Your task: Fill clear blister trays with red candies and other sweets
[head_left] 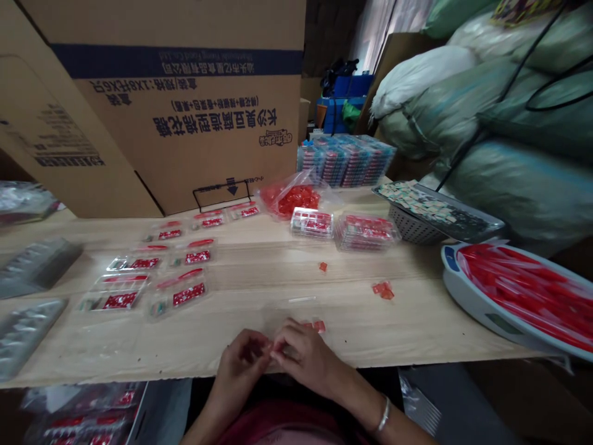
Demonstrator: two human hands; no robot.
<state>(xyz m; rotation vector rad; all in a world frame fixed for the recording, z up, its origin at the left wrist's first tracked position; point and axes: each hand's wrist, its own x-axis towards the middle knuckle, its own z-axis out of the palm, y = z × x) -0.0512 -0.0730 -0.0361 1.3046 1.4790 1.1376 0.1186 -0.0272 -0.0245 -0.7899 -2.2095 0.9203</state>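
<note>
In the head view, the left hand (245,358) and right hand (303,355) meet, fingertips pinched; whether they grip anything, I cannot tell. Small translucent red square pieces (319,326) and a clear plastic tray (283,310) lie just beyond.

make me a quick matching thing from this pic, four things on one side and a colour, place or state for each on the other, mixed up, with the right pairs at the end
Things
1. right hand
2. cardboard box
3. clear bag
4. basin

Descriptions
A. white, at the far right of the table
B. brown, with a dark blue band and upside-down print
C. has a silver-coloured bracelet at its wrist
D. see-through, with small red pieces inside

Pairs
1-C
2-B
3-D
4-A
</note>
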